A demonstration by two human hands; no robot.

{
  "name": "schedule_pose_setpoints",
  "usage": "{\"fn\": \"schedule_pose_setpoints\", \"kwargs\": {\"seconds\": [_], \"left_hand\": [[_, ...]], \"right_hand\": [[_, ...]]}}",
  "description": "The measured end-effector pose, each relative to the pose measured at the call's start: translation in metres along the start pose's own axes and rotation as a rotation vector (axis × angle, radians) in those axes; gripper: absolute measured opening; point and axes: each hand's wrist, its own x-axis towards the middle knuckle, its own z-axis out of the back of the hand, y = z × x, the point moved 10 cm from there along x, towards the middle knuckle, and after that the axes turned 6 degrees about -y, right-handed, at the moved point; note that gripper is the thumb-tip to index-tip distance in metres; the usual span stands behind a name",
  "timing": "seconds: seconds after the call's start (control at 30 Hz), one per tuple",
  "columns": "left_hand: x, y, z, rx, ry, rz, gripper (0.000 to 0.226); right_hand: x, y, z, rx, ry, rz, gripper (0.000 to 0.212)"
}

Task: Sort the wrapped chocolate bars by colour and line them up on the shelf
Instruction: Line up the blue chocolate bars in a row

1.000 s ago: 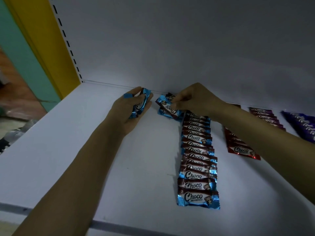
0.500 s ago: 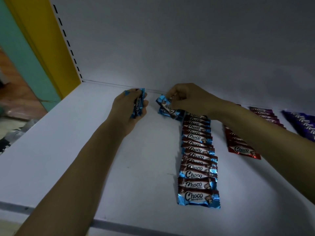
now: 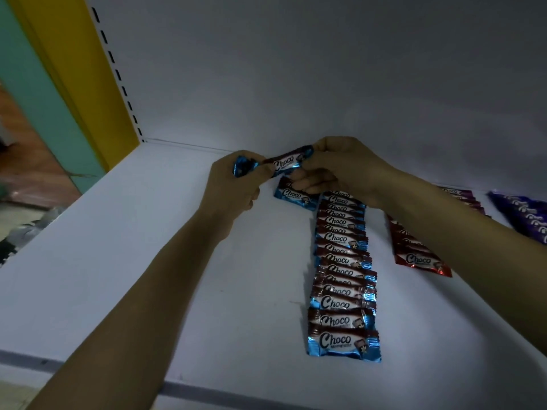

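The hands have met since the earlier frame: left hand (image 3: 233, 184) and right hand (image 3: 346, 167) each pinch an end of one blue bar (image 3: 285, 165) above the shelf (image 3: 148, 261). The blue row (image 3: 343, 273) is long and the red row (image 3: 414, 253) is laid, but a loose bar (image 3: 293, 196) lies askew, so sorting seems unfinished.

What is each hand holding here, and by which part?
One blue-wrapped Choco bar, held above the shelf: the left hand pinches its left end, the right hand its right end.
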Motion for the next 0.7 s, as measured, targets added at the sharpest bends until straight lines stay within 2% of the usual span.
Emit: {"fn": "schedule_pose_setpoints", "kwargs": {"seconds": [0.07,0.17,0.3,0.33,0.43,0.53,0.7], "left_hand": [[0.002,-0.004,0.001,0.054,-0.007,-0.071,0.011],[0.000,-0.016,-0.004,0.191,0.007,-0.227,0.013],[-0.002,-0.017,-0.010,0.279,0.029,-0.296,0.007],[0.000,-0.014,-0.007,0.239,0.005,-0.262,0.003],[0.010,0.004,0.013,0.008,-0.123,-0.039,0.016],[0.013,0.020,0.020,-0.321,-0.176,0.168,0.015],[0.011,0.025,0.017,-0.458,-0.159,0.220,0.016]], "right_hand": [[0.001,0.003,0.004,-0.128,-0.010,0.078,0.010],[-0.006,0.028,0.005,-0.404,-0.038,0.335,0.012],[-0.005,0.029,-0.005,-0.625,0.048,0.373,0.008],[-0.001,0.028,-0.002,-0.643,0.026,0.353,0.007],[0.004,0.019,0.005,-0.605,-0.034,0.271,0.005],[0.005,0.002,-0.007,-0.672,0.005,0.244,0.003],[0.009,-0.007,-0.015,-0.820,-0.008,0.282,0.010]]}}
